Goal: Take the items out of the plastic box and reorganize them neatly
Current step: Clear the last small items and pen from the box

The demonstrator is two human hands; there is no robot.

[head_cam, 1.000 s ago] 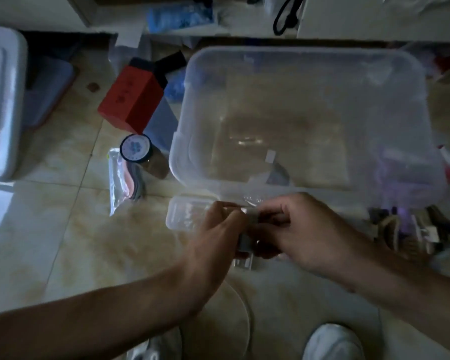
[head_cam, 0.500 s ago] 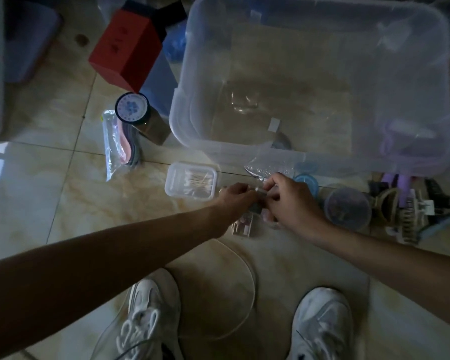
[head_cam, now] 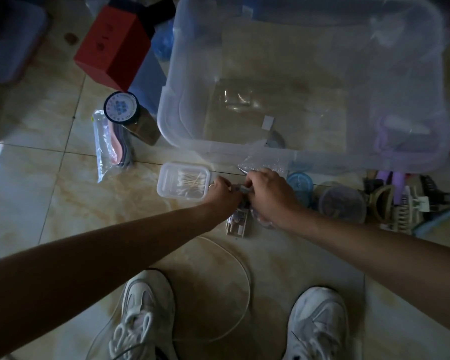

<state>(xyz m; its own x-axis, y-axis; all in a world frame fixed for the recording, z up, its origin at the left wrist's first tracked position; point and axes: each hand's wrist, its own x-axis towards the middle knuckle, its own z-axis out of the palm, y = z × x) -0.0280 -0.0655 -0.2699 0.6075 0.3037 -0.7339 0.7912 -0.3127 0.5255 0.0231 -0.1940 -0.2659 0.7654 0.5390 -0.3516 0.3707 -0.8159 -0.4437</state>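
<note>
two white sneakers at the bottom, left shoe (head_cam: 147,317) and right shoe (head_cam: 318,324), standing on beige marbled floor tiles (head_cam: 50,198). a thin pale cord (head_cam: 242,268) loops on the floor between shoes and hands.

both forearms reach forward and meet in the middle. left hand (head_cam: 222,194) and right hand (head_cam: 266,193) are touching each other, fingers of both curled, pinching one small pale item (head_cam: 240,188) between them; too small and dim to tell what it is. right below the hands a small clear case (head_cam: 237,221) lies on the floor, partly under the right hand.

just left of the left hand: small clear lidded tub of cotton swabs (head_cam: 183,183), on the floor. right of the right hand: a blue round lid container (head_cam: 300,184), then a dark round container (head_cam: 342,203), then a heap of hair claws and clips (head_cam: 395,201) at the far right edge.

a crinkled clear bag (head_cam: 264,162) sits just beyond the right hand, against the plastic box's near wall.

plastic box (head_cam: 309,155) is large, translucent, open, upper right; nearly emptied, a clear bag and a small white tag on its bottom, something purple blurred at its right end.

left of the box: flat clear pouch with pink contents (head_cam: 109,146), a jar with round printed lid (head_cam: 121,107) tipped over, further back a red box (head_cam: 113,48) and blue bits behind it.
</note>
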